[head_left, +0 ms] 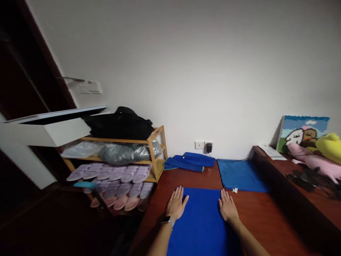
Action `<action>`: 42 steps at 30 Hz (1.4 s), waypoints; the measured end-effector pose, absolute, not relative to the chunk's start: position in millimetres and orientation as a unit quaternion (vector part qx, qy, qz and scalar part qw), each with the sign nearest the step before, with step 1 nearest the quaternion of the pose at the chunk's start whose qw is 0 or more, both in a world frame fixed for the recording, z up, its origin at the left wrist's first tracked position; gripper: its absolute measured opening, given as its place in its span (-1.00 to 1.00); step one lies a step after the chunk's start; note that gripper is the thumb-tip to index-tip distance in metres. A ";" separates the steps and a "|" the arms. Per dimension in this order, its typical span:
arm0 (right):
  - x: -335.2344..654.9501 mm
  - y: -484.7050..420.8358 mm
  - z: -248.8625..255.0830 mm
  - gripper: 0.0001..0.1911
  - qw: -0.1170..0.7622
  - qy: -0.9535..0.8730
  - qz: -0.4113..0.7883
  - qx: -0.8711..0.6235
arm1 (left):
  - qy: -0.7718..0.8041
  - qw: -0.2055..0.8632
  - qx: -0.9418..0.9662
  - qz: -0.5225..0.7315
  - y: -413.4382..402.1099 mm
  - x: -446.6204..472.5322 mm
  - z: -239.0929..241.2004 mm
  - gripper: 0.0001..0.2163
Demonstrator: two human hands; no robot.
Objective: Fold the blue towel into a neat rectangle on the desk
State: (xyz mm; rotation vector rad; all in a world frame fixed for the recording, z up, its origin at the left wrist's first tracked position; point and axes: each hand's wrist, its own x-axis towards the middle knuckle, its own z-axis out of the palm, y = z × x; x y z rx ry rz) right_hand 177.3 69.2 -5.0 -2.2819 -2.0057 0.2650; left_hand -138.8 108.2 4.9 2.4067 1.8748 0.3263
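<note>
A bright blue towel (202, 217) lies spread flat on the reddish-brown table (266, 217) right in front of me. My left hand (177, 204) rests flat on its far left corner, fingers stretched out, with a watch on the wrist. On the towel's far right edge my right hand (227, 206) lies flat too, fingers together and extended. Neither hand holds anything. Behind the towel, a second blue towel (242, 174) lies spread out, and folded blue towels (190, 161) sit stacked near the wall.
A wooden rack (156, 156) at the left holds several slippers, bagged items and a black bag (119, 124). A wall socket with a charger (208, 147) sits behind the table. A raised shelf at right carries plush toys (319, 160), a picture and cables.
</note>
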 end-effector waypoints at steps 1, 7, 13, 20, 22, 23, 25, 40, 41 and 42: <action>176.9 70.6 -5.2 -0.28 0.040 -0.658 0.085 -0.747 | 0.611 0.038 0.783 0.107 107.6 -138.5 5.4 -0.28; 177.8 73.9 8.9 -0.28 0.044 -0.662 0.108 -0.740 | 0.619 0.032 0.777 0.110 109.8 -140.3 6.4 -0.28; 181.2 37.8 5.9 -0.29 0.110 -0.658 0.113 -0.736 | 0.591 0.014 0.795 0.136 101.3 -120.2 23.7 -0.33; 172.6 3.8 -1.2 -0.30 0.088 -0.674 0.117 -0.724 | 0.446 0.084 0.874 0.172 45.4 18.4 17.4 -0.41; 172.4 2.4 4.6 -0.31 0.071 -0.689 0.118 -0.712 | 0.432 0.103 0.882 0.160 33.2 44.0 10.3 -0.41; 172.5 2.1 7.7 -0.31 0.063 -0.694 0.118 -0.707 | 0.434 0.109 0.882 0.149 29.8 48.1 7.6 -0.41; 172.4 1.5 12.5 -0.31 0.055 -0.691 0.115 -0.711 | 0.446 0.107 0.879 0.130 27.7 36.9 5.1 -0.41; 168.5 -11.3 22.0 -0.28 0.064 -0.656 0.116 -0.743 | 0.630 0.018 0.768 0.109 22.5 -148.4 0.6 -0.27; 167.5 -17.7 22.8 -0.28 0.068 -0.659 0.108 -0.741 | 0.629 0.018 0.769 0.112 22.9 -146.4 0.6 -0.28; 166.4 -24.9 22.4 -0.28 0.075 -0.664 0.100 -0.737 | 0.629 0.018 0.769 0.114 23.3 -144.9 0.7 -0.27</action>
